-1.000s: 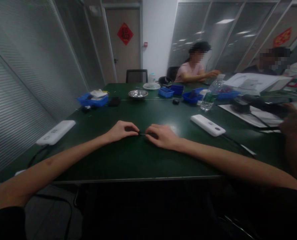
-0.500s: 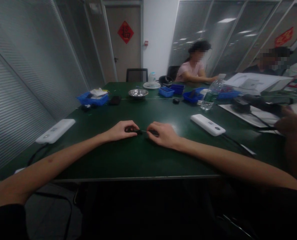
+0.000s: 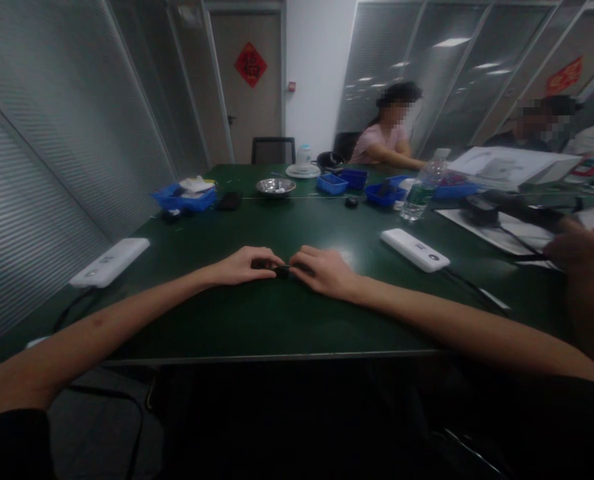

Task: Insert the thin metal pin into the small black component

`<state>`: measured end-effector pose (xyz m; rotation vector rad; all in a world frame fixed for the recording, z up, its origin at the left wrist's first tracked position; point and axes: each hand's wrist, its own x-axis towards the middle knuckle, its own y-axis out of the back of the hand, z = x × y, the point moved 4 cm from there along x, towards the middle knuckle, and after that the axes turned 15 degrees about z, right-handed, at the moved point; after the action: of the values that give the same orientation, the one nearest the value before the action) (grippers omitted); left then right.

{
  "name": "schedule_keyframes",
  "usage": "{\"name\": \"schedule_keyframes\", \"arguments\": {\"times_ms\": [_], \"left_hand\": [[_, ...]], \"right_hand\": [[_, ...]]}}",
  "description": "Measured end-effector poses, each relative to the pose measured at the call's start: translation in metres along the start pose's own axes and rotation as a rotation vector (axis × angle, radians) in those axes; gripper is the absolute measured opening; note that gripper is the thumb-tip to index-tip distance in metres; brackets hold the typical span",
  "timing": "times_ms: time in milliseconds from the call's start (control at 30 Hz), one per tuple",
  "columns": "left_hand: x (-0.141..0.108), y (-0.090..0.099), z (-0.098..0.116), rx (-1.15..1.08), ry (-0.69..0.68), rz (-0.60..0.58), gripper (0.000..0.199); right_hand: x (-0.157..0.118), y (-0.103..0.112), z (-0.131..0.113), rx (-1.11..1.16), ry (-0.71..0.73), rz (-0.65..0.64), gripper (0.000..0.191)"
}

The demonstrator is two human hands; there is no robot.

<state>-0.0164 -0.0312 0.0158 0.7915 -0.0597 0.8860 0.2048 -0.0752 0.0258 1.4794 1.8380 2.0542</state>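
Observation:
My left hand (image 3: 244, 265) is closed, thumb and fingertips pinching a small black object (image 3: 282, 271) just above the green table (image 3: 257, 320). Its exact kind is too dark and small to tell. Facing it, my right hand (image 3: 327, 272) is closed round a thin tool with a dark handle, mostly hidden by the fingers. The tool's slim end meets the black object between my hands. The fingertips of both hands are almost touching.
White power banks (image 3: 111, 262) (image 3: 415, 250) lie on either side, with cables. Farther off are a metal bowl (image 3: 275, 188), blue trays (image 3: 185, 197) (image 3: 331, 184), a black round item (image 3: 351, 202) and a water bottle (image 3: 424, 187). Another person's hand (image 3: 584, 243) is at right.
My hands have drawn closer together, and the thin metal shaft that showed between them is now mostly covered. The left hand has dipped slightly. The seated person's arm reaches slightly differently.

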Motion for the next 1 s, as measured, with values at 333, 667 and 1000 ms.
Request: {"name": "schedule_keyframes", "arguments": {"times_ms": [333,667,1000], "left_hand": [[0.001,0.003,0.002,0.077,0.05,0.02,0.038],[0.003,0.023,-0.006,0.146,-0.087,-0.019,0.027],[-0.034,0.16,-0.121,0.509,0.221,0.301,0.043]], "right_hand": [[0.001,0.0,0.008,-0.056,-0.132,0.024,0.024],[0.003,0.005,0.004,-0.032,-0.148,-0.004,0.025],[0.0,0.002,0.006,-0.004,-0.089,0.006,0.024]]}}
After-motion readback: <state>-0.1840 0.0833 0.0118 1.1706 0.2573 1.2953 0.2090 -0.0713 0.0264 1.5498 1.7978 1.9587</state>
